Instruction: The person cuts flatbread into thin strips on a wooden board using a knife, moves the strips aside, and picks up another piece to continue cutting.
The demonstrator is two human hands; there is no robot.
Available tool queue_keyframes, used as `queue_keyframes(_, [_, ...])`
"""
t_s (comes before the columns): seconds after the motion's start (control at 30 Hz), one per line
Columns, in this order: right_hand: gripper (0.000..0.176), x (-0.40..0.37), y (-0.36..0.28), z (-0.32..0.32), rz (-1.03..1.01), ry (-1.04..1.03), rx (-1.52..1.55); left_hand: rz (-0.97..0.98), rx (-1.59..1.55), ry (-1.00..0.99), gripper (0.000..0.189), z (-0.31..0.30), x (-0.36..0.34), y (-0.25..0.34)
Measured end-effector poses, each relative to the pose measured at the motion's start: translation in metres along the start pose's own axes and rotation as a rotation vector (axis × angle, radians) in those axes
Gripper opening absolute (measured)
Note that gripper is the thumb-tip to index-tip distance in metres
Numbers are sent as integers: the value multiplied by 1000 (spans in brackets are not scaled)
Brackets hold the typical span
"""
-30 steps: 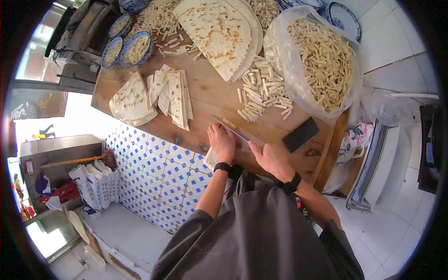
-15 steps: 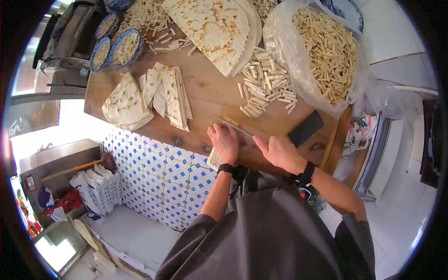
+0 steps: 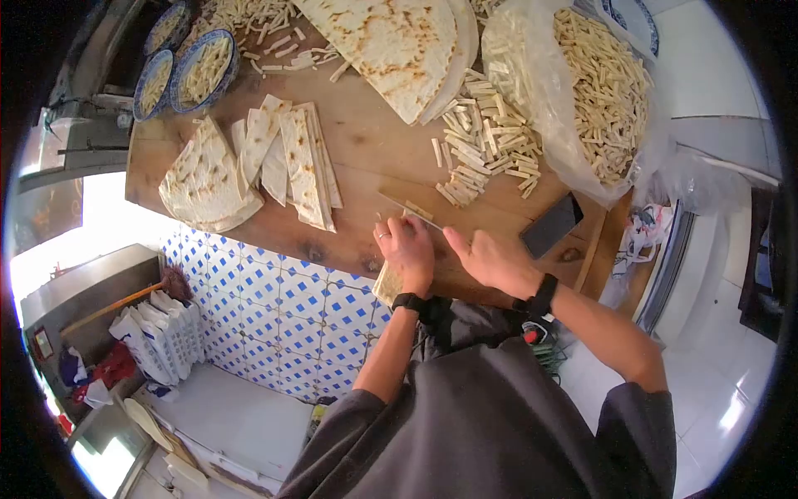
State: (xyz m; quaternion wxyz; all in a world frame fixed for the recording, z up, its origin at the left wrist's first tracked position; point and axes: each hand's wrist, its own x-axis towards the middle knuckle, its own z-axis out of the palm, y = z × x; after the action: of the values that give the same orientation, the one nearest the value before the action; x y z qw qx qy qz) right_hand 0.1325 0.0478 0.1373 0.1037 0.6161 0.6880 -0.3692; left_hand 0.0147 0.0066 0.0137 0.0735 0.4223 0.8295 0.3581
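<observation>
My left hand is closed over a stack of flatbread strips, pressing it to the wooden board near its front edge. Most of the stack is hidden under the palm. In my right hand is a knife, its handle covered by the fingers. The blade points up and left, right by my left fingertips. Cut flatbread sticks lie in a loose pile beyond the knife. To the left are wide cut flatbread pieces and a folded flatbread wedge.
Large folded flatbreads lie at the back of the wooden table. A plastic bag full of cut sticks stands at right, with a phone below it. Blue-rimmed bowls of sticks sit back left.
The whole view has shifted slightly. My left hand still presses the flatbread and my right hand still grips the knife, its blade a little changed in angle.
</observation>
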Motion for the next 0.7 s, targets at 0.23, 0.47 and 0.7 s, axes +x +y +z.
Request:
queue_keyframes(0.23, [83,22,-7,15,-1,-39,29,-25,-1,-5,12,2,-4,-4])
queue_keyframes(0.47, [83,34,20,38,-53,31,139,13,-4,-49,15,-7,-3,4])
queue_keyframes(0.7, [80,9,36,35,-171,146,221,-38,304,-95,31,-11,-6,3])
